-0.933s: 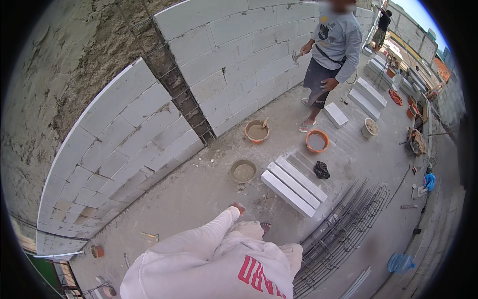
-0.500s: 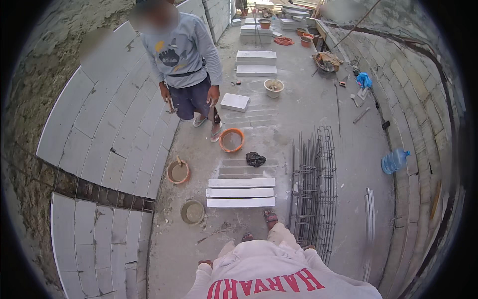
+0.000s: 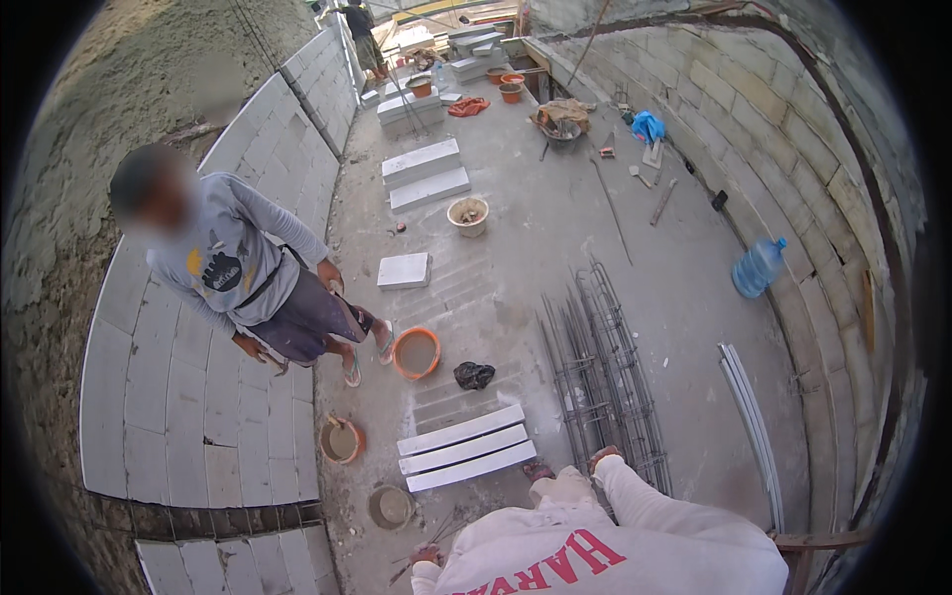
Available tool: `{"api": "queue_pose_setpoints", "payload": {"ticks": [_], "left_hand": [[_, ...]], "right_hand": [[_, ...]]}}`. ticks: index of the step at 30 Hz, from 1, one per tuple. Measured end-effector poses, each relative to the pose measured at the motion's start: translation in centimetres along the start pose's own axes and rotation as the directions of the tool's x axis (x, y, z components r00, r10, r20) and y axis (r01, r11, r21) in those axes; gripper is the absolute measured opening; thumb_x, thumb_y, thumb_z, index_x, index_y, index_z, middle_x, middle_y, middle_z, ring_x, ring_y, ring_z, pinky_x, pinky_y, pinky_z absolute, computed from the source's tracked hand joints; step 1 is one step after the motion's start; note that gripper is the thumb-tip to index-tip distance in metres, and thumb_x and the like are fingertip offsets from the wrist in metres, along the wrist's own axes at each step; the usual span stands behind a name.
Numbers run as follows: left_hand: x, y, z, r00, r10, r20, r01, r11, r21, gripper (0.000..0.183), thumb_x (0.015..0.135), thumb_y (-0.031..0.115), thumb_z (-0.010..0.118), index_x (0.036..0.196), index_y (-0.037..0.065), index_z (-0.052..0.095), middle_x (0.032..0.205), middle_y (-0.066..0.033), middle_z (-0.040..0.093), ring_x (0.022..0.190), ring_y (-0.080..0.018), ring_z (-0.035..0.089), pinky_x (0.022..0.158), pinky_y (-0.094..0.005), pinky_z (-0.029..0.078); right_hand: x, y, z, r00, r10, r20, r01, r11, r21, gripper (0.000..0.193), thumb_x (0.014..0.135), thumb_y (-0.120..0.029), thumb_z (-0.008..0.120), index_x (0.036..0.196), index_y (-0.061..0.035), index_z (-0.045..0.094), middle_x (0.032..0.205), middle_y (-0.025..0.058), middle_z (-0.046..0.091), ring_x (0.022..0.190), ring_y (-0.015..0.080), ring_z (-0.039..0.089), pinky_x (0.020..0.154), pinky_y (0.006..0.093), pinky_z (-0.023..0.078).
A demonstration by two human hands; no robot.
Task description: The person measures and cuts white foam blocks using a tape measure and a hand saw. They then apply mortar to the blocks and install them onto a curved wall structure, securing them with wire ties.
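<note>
My left hand (image 3: pixel 426 553) hangs low beside my white shirt, over the floor near some thin wires; its fingers are too small to read. My right hand (image 3: pixel 603 457) reaches forward at the near end of the steel rebar cages (image 3: pixel 623 372). Whether it touches the bars cannot be made out, and its finger pose is unclear. Three long white blocks (image 3: pixel 466 446) lie side by side in front of my feet. Left of them stand a grey bucket (image 3: pixel 391 507) and an orange bucket (image 3: pixel 342 440) of grey mix. A crumpled black plastic bag (image 3: pixel 474 375) lies beyond the blocks.
A co-worker (image 3: pixel 268 268) in a grey top stands at the left beside a light block wall (image 3: pixel 198 397), near another orange bucket (image 3: pixel 416 353). Farther off are white blocks (image 3: pixel 426 174) and a pale bucket (image 3: pixel 468 216). A blue water jug (image 3: pixel 759 268) and metal strips (image 3: pixel 751 436) lie right.
My view has turned and tilted, shifting the floor items leftward. My right hand has come forward from beside my body towards the rebar. The co-worker now appears lower and farther left, leaning somewhat.
</note>
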State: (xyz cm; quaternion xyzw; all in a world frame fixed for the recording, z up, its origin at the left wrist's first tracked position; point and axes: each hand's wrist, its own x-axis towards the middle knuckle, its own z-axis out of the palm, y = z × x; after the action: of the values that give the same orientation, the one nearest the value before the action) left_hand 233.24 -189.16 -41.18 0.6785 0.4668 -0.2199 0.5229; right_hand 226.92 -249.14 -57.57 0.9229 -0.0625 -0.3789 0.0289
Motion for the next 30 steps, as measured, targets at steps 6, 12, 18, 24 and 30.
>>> {"api": "queue_pose_setpoints", "payload": {"ticks": [6, 12, 18, 24, 30], "left_hand": [[0.5, -1.7, -1.8, 0.982, 0.152, 0.116, -0.189, 0.858, 0.477, 0.038, 0.089, 0.008, 0.061, 0.126, 0.008, 0.066, 0.093, -0.0122, 0.075, 0.06, -0.0218, 0.069, 0.052, -0.0344, 0.054], [-1.2, -5.1, -3.9, 0.681, 0.255, 0.687, -0.648, -0.229, 0.727, 0.032, 0.088, 0.007, 0.062, 0.119, 0.005, 0.07, 0.091, -0.0122, 0.075, 0.064, -0.0212, 0.07, 0.054, -0.0339, 0.054], [-8.1, -3.8, -1.2, 0.999, -0.036, -0.028, 0.039, 0.994, 0.102, 0.012, 0.093, 0.011, 0.066, 0.09, 0.003, 0.074, 0.089, -0.0101, 0.076, 0.065, -0.0174, 0.069, 0.053, -0.0332, 0.054], [-13.0, -11.6, -4.1, 0.972, -0.231, -0.044, 0.223, 0.965, -0.137, 0.013, 0.097, 0.011, 0.063, 0.106, 0.002, 0.068, 0.098, -0.0116, 0.076, 0.076, -0.0215, 0.074, 0.059, -0.0346, 0.057], [-15.7, -29.0, -5.7, 0.924, -0.305, -0.231, 0.207, 0.906, -0.37, 0.015, 0.092, 0.01, 0.069, 0.105, 0.005, 0.075, 0.096, -0.0104, 0.076, 0.078, -0.0221, 0.072, 0.066, -0.0359, 0.059]], "right_hand": [[-9.1, -3.5, 2.5, 0.953, 0.124, 0.278, -0.261, 0.803, 0.536, 0.027, 0.09, -0.032, 0.053, 0.067, -0.0164, 0.058, 0.069, -0.0003, 0.059, 0.061, 0.0239, 0.056, 0.058, 0.0466, 0.05], [-10.2, -1.0, 1.5, 0.916, 0.169, 0.365, -0.391, 0.583, 0.712, 0.026, 0.088, -0.03, 0.053, 0.068, -0.0153, 0.058, 0.068, 0.0031, 0.059, 0.061, 0.0256, 0.057, 0.056, 0.0478, 0.048], [-7.3, 1.4, -2.8, 0.868, 0.205, 0.453, -0.376, -0.328, 0.867, 0.025, 0.087, -0.029, 0.052, 0.068, -0.0142, 0.058, 0.067, 0.0065, 0.059, 0.061, 0.0274, 0.058, 0.054, 0.0491, 0.046], [-3.6, 1.5, -6.9, 0.917, -0.098, 0.387, -0.377, -0.536, 0.755, 0.023, 0.086, -0.028, 0.052, 0.068, -0.0132, 0.058, 0.067, 0.0098, 0.059, 0.061, 0.0291, 0.059, 0.052, 0.0504, 0.044], [-4.1, -2.8, -8.3, 0.876, 0.03, 0.481, -0.472, -0.142, 0.87, 0.017, 0.072, -0.025, 0.057, 0.066, -0.0113, 0.051, 0.068, 0.0068, 0.051, 0.059, 0.0284, 0.045, 0.054, 0.0431, 0.039]]}}
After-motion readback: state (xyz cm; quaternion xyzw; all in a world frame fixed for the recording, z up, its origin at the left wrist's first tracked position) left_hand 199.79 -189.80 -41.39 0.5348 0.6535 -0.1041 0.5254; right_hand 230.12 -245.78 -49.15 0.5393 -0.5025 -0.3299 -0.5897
